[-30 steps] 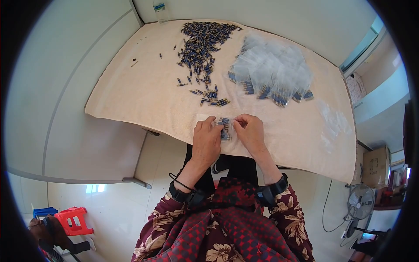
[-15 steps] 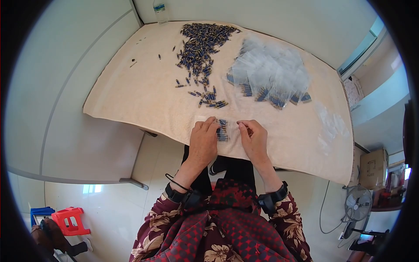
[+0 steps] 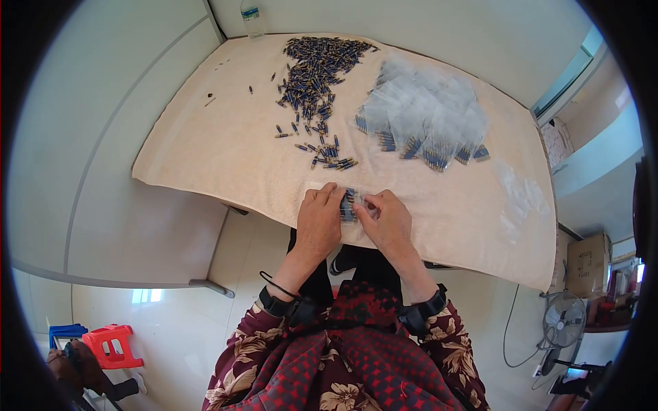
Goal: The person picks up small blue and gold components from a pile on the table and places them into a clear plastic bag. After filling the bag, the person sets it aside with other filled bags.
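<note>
A small clear bag (image 3: 348, 205) with several dark blue, gold-ended pieces in it lies near the table's front edge. My left hand (image 3: 319, 216) holds the bag's left side, fingers together on it. From the right, my right hand (image 3: 387, 219) pinches the bag's right part between thumb and fingers. Beyond the hands, a few loose blue pieces (image 3: 334, 163) lie scattered, trailing from a large heap (image 3: 319, 68) at the back. Filled clear bags (image 3: 425, 109) are piled at the back right.
Flat clear bags (image 3: 522, 198) lie on the right of the cloth-covered table (image 3: 199, 144). At the back left stands a plastic bottle (image 3: 252, 19). A fan (image 3: 564, 320), a cardboard box (image 3: 588, 266) and a red stool (image 3: 113, 346) are beyond the table.
My right hand has moved left onto the bag, where before it was just to the right of it. My left hand has stayed nearly in place.
</note>
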